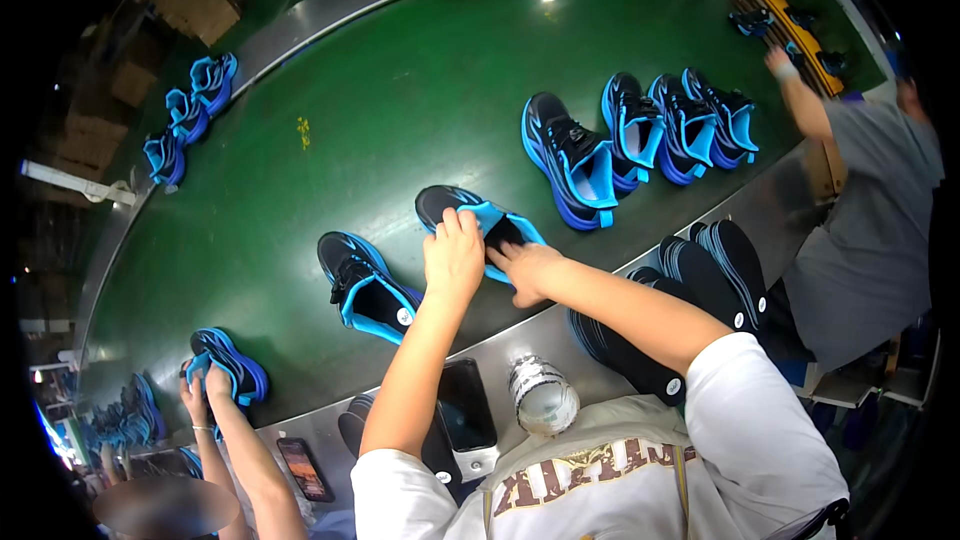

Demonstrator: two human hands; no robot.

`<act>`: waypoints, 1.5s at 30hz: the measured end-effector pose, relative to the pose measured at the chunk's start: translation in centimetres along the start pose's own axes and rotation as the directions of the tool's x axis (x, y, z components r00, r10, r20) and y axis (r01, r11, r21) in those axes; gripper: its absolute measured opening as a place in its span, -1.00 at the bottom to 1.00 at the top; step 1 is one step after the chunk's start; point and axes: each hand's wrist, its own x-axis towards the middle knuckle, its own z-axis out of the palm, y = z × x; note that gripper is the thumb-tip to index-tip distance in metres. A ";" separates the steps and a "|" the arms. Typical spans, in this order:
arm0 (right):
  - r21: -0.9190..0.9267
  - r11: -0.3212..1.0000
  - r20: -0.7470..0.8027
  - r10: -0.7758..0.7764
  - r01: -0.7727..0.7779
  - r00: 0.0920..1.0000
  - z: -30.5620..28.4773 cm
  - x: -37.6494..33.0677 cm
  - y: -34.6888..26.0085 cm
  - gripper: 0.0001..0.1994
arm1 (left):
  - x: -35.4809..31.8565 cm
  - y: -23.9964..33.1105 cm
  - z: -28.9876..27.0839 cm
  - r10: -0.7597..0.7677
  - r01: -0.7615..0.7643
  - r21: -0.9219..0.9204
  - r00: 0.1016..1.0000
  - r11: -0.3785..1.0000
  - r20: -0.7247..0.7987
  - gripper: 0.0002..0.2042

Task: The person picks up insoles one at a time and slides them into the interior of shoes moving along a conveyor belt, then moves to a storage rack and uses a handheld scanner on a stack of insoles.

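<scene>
Steadying a black-and-blue sneaker (484, 217) on a green work surface (400, 90), beyond and slightly left of a clear jar (543, 404), a worker in a white T-shirt works both bare hands at the shoe's opening. The left hand (455, 258) is closed on the upper, fingers bent over the blue edge; the right hand (531, 268) reaches inside with fingers extended over a dark lining, though whether they pinch anything cannot be told.

The step in hand appears to be settling an insole. Done well, it would likely mean the left hand drawing the tongue and collar clear while the right presses from toe to heel, smoothing each edge so that nothing curls or bunches. Too hard a pull could skew the soft upper; a last sweep of the fingertips around the heel would help show whether it lies flat.

Farther left beyond the jar sits another sneaker (350, 272), a white round mark showing at its heel. Four more sneakers (631, 116) stand beyond the jar to its right, black insoles (704, 282) lie in stacks on its right side, and a dark phone (467, 402) rests just to its left.
</scene>
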 end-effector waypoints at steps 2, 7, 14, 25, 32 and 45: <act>0.004 1.000 0.126 -0.022 0.022 0.992 -1.2 -2.0 0.2 -0.11 | -0.2 0.3 0.3 0.027 -0.021 0.196 0.999 0.980 -0.031 -0.77; -0.036 0.998 0.097 -0.040 0.043 0.995 0.2 -1.9 0.4 -0.16 | -0.1 2.7 -0.1 0.103 -0.168 0.541 0.984 0.824 0.148 -0.76; 0.094 0.906 -0.731 -0.219 0.413 0.647 4.4 -6.6 2.3 -0.46 | 1.6 0.2 -1.4 0.240 -0.315 0.225 0.922 0.922 0.305 -0.79; 0.294 0.950 -0.691 0.285 -0.102 0.664 15.3 -26.5 5.5 -0.30 | 8.5 1.4 -8.2 -0.412 0.135 -0.959 0.911 0.249 0.022 -0.83; 0.373 0.928 -0.689 0.282 -0.007 0.667 16.7 -25.9 6.3 -0.33 | 11.6 12.1 0.6 0.028 0.009 -0.336 0.994 0.942 0.105 -0.41; -0.031 0.997 -0.930 -0.056 0.074 0.363 -0.7 -23.6 13.0 -0.69 | 13.0 8.8 -0.9 0.066 0.152 -0.533 0.927 0.832 0.369 -0.59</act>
